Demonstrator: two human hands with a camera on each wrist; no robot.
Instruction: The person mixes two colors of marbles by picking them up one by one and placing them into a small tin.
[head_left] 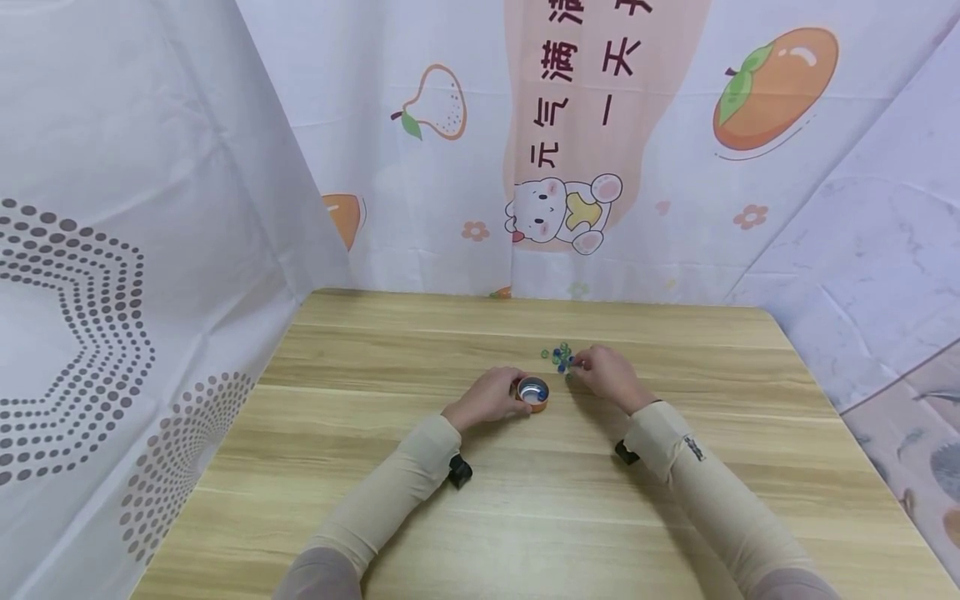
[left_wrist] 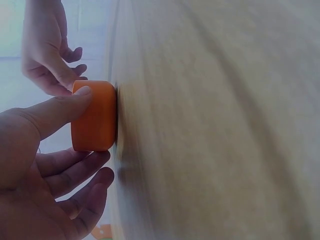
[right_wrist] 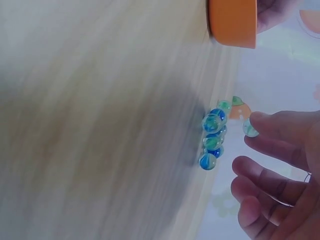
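My left hand (head_left: pixel 489 397) grips a small round orange tin (head_left: pixel 533 406) that stands upright on the table, thumb on one side and fingers on the other. The tin's top is uncovered, and a blue marble (head_left: pixel 542 396) lies inside it. To the right of the tin, my right hand (head_left: pixel 609 377) pinches a clear, greenish glass marble (right_wrist: pixel 249 128) between thumb and index finger, raised off the table. Just beside those fingertips sits a loose cluster of several blue and green marbles (right_wrist: pixel 213 142). The other fingers of this hand are loosely bent.
The wooden table (head_left: pixel 525 517) reaches back to a white printed curtain (head_left: pixel 435 183). Another patterned curtain (head_left: pixel 112 275) hangs along the left side. A black wrist camera (head_left: pixel 460 472) is strapped under the left sleeve, another black camera (head_left: pixel 626 452) under the right.
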